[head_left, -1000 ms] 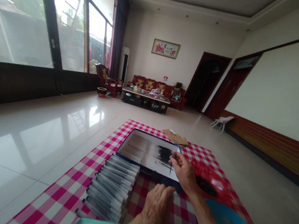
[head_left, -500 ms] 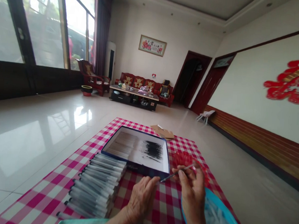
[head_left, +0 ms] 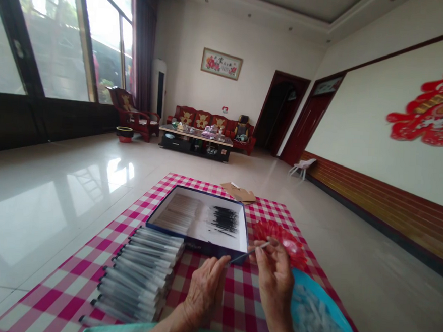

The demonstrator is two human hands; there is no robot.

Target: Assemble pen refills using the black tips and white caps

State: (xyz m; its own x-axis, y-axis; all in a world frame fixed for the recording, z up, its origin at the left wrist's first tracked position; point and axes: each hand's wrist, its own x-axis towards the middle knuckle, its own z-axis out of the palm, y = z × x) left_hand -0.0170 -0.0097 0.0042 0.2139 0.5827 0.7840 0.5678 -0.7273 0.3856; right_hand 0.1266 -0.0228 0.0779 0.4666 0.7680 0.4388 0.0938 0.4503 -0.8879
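Note:
A thin dark pen refill (head_left: pixel 245 254) with a pale end spans the gap between my two hands, slanting up to the right. My left hand (head_left: pixel 204 285) pinches its lower end between thumb and forefinger. Around the pale upper end, the fingers of my right hand (head_left: pixel 275 275) are closed. Behind them lies a shallow blue-rimmed box (head_left: pixel 204 191). Inside it, clear tubes (head_left: pixel 178 211) lie on the left and slim black sticks (head_left: pixel 224 219) on the right. Beside my left hand, a stack of translucent pens (head_left: pixel 138 269) with dark tips covers the cloth.
A red petal-edged plastic dish (head_left: pixel 291 247) sits behind my right hand. At lower right stands a blue basin (head_left: pixel 342 308) full of small clear plastic pieces (head_left: pixel 319 314). Flattened brown cardboard (head_left: pixel 242 194) lies at the far edge of the checked tablecloth (head_left: pixel 85 262).
The view has shifted slightly. Both hands remain at the refill, and the right hand's fingers have drawn in closer around its upper end.

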